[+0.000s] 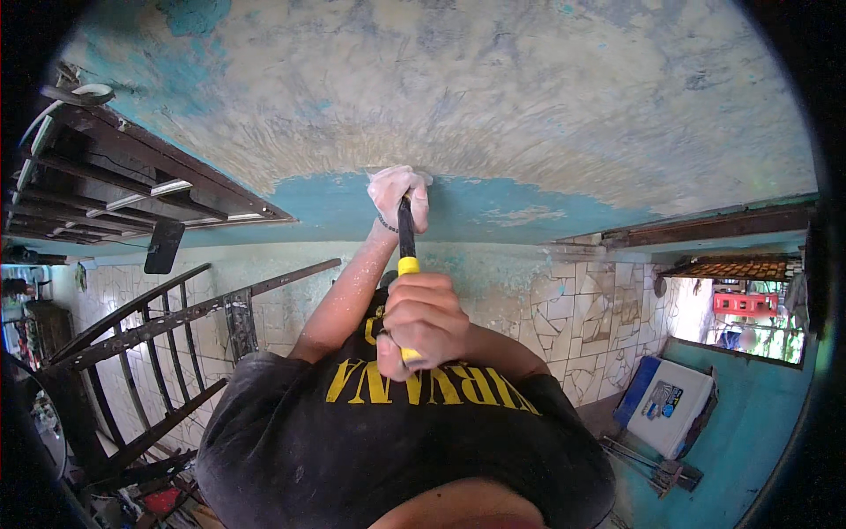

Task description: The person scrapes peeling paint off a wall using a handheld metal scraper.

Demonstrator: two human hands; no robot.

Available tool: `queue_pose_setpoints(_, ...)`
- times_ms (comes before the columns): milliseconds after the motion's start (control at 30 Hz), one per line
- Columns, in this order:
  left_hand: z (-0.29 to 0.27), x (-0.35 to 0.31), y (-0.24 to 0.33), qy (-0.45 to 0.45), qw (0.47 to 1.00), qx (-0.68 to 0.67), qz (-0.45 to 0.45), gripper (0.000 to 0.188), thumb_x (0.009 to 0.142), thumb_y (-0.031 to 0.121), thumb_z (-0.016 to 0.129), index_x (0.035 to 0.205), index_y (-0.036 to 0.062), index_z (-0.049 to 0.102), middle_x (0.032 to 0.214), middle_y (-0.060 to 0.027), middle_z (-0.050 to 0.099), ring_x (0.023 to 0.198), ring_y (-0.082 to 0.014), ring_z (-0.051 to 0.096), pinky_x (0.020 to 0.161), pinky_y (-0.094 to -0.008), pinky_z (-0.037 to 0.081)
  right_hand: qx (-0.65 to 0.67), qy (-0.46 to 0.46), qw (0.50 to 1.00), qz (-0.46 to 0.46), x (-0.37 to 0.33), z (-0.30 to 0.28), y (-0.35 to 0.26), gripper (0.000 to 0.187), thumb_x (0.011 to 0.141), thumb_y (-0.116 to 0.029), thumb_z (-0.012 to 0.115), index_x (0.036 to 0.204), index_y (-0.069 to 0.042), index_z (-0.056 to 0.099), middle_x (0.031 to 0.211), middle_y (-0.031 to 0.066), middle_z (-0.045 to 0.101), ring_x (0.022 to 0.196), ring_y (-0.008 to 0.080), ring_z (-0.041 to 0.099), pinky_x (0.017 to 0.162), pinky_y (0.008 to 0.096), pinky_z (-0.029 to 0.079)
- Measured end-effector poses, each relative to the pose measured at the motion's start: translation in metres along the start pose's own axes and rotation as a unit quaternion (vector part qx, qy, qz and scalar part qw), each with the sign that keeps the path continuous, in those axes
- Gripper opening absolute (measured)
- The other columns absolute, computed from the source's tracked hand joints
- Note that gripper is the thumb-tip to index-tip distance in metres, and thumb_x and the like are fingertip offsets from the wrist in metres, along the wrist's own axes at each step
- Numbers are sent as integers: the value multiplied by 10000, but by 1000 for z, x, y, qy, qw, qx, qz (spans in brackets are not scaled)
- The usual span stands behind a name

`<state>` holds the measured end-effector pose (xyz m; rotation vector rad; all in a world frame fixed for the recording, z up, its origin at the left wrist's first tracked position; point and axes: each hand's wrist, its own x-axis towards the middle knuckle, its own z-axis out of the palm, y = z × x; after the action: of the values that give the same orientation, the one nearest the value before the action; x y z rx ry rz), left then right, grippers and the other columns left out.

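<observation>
A straight tool with a black and yellow handle runs up from my chest to the wall in front of me. My right hand is wrapped around its yellow grip, thumb near the butt end. Farther up, my left hand, coated in white dust, closes over the tool's far end, against the wall. Fingers and wall hide the working tip, so its kind cannot be made out. Around the left hand the wall has blue paint below a rough, bare grey-beige patch.
A dark metal ladder-like frame leans at the left, near a brown barred window frame. To the right lie a brown ledge, a window opening and a white-and-blue box. Broken-tile cladding covers the wall behind me.
</observation>
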<state>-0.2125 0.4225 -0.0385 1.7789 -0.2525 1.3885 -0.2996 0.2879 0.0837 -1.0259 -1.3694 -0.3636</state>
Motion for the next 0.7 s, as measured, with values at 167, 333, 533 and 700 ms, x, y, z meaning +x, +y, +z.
queue_pose_setpoints(167,-10,-93,-64,-65,992,10,-103,163,892,160,643,755,86,594,663,-93,635,554,-327,615,537,-396,480,-53,13,997,60,-56,22,56,164,783,28,648,755,-35,500,627,59,517,478,251,522,486,371,425)
queue_pose_setpoints(333,-2,-17,-12,-48,998,13,-39,144,889,149,635,773,82,581,655,-96,616,545,-323,600,547,-408,480,-34,0,998,50,-10,-7,12,134,747,22,634,759,-20,508,649,72,538,481,241,522,508,368,456)
queue_pose_setpoints(533,-2,-46,-38,-22,999,24,3,139,899,149,625,781,81,597,659,-82,661,550,-309,631,568,-403,511,-52,3,998,43,-25,7,28,166,770,29,648,762,-32,494,652,70,528,470,235,486,478,378,391)
queue_pose_setpoints(700,-6,-61,-47,-71,995,-13,-70,110,881,117,619,780,75,624,658,-93,666,548,-313,633,568,-408,514,-56,53,997,29,-37,18,50,192,778,40,654,727,-34,484,647,79,519,467,243,479,472,382,366)
